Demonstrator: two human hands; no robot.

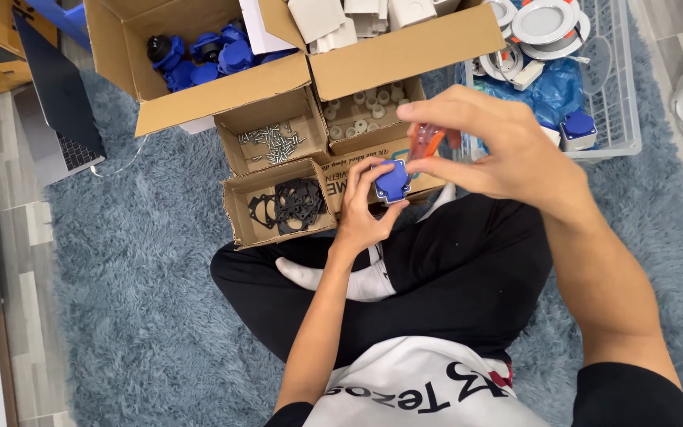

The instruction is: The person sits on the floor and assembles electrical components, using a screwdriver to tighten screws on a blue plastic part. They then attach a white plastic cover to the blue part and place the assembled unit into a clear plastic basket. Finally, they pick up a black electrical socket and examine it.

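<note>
Seemingly mid-fastening: left hand (361,213) pinches the blue socket (393,181) above the lap, right hand (488,146) clamped on an orange screwdriver (423,142) over it; next needs tip seated squarely.

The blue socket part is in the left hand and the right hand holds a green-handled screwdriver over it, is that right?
Not quite. In the head view the screwdriver in the right hand has an orange handle, not green. The left hand does hold the blue socket part.
</note>
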